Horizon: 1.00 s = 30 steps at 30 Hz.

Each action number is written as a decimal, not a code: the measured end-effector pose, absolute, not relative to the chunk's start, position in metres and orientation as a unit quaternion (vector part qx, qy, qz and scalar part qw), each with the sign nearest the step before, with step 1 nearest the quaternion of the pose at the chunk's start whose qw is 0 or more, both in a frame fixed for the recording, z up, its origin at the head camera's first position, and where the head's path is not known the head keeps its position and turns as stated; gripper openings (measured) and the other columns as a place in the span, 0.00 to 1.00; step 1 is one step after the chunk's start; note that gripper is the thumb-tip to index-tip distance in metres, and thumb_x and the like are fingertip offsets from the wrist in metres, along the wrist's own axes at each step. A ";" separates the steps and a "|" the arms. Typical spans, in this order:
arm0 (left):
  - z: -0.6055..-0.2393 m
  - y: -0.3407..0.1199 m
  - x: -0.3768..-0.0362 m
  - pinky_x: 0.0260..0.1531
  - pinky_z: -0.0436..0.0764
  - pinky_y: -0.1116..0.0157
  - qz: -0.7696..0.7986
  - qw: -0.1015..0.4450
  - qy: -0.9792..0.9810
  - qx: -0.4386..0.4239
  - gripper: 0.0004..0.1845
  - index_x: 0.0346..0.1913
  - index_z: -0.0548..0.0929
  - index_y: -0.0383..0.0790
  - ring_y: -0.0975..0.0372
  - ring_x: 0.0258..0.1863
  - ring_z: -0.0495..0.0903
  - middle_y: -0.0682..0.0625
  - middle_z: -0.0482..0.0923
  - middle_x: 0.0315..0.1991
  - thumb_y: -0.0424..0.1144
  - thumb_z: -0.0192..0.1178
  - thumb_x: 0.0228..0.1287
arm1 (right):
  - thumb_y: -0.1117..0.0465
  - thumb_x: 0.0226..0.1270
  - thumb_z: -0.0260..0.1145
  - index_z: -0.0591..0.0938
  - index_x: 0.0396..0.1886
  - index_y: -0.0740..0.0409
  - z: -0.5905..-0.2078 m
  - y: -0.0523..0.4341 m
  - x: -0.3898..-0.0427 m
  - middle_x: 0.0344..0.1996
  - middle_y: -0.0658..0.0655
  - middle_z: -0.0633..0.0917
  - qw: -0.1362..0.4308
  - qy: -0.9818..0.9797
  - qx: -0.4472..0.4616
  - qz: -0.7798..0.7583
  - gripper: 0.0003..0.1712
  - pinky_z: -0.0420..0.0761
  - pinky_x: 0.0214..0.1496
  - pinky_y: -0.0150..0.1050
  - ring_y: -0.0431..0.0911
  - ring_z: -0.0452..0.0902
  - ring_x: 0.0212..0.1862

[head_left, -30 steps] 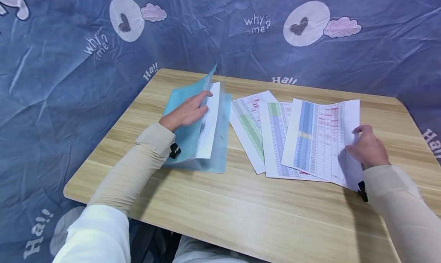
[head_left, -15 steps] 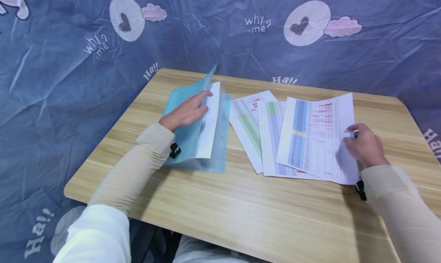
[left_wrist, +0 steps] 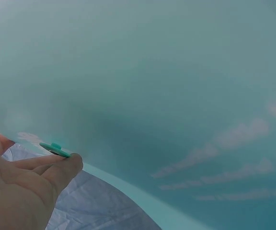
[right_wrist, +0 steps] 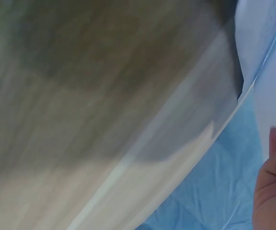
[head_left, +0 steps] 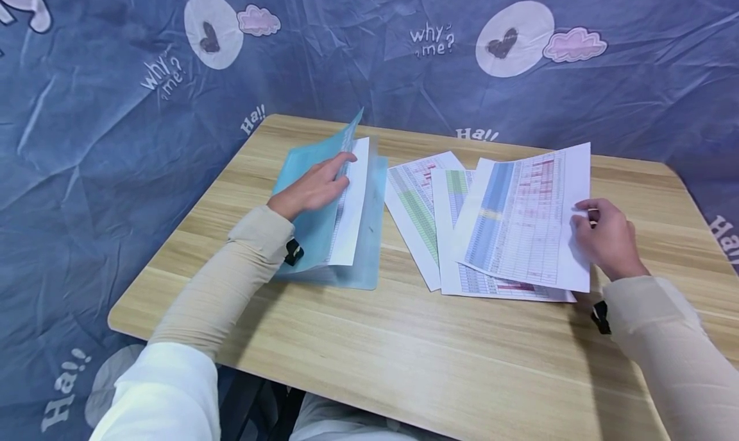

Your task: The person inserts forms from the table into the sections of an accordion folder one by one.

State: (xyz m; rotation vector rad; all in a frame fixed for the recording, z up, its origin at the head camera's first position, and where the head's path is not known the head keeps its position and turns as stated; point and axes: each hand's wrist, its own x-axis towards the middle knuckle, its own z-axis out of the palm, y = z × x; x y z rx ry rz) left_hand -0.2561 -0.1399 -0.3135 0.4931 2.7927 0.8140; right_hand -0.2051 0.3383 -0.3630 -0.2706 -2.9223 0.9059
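- The right hand (head_left: 606, 239) pinches the right edge of a white printed sheet with blue and red table columns (head_left: 522, 219), fingers and thumb closed on the paper; the sheet is lifted and tilted above 2 other printed table sheets (head_left: 447, 235) lying fanned on the light wooden table (head_left: 404, 357).
- The left hand (head_left: 314, 187) rests with fingers straight and together on the raised flap of a translucent teal plastic folder (head_left: 314, 232), holding it open over a white page (head_left: 352, 213) inside; the folder lies on the table's left half.
- To do this well, I judge the pinch should stay near the edge's middle so the sheet does not droop or crease, and the left hand should keep the flap wide.
- The sheet would go in best leading with its long edge, squared to the page already there.
- The left wrist view shows only teal plastic and fingertips (left_wrist: 56, 165) by a small green stud.
- The right wrist view is blurred: wood grain, a paper edge, part of the hand (right_wrist: 274, 184).
- The print is too small to read.
- How many pages sit in the folder cannot be told.
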 end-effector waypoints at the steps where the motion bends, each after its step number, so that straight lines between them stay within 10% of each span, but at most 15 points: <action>1: -0.314 -0.140 -0.256 0.62 0.61 0.53 0.274 0.096 0.942 0.166 0.27 0.70 0.57 0.51 0.55 0.67 0.60 0.50 0.57 0.71 0.45 0.37 0.69 | 0.55 0.71 0.46 0.67 0.62 0.67 -0.363 0.338 -0.205 0.53 0.74 0.72 0.038 -0.949 -0.089 0.299 0.26 0.65 0.49 0.57 0.65 0.67 0.53; 21: -0.313 -0.139 -0.257 0.63 0.60 0.52 0.274 0.098 0.943 0.163 0.27 0.70 0.56 0.51 0.55 0.67 0.59 0.50 0.56 0.71 0.45 0.37 0.69 | 0.52 0.70 0.50 0.74 0.58 0.62 -0.351 0.314 -0.205 0.48 0.63 0.74 0.091 -0.931 -0.074 0.347 0.24 0.66 0.37 0.22 0.46 0.69 0.43; 30: -0.314 -0.142 -0.257 0.63 0.60 0.52 0.275 0.100 0.942 0.161 0.27 0.71 0.56 0.52 0.55 0.67 0.59 0.50 0.55 0.72 0.45 0.37 0.69 | 0.51 0.70 0.50 0.73 0.58 0.60 -0.352 0.302 -0.204 0.43 0.60 0.74 0.067 -0.929 -0.063 0.360 0.24 0.70 0.29 0.23 0.43 0.69 0.37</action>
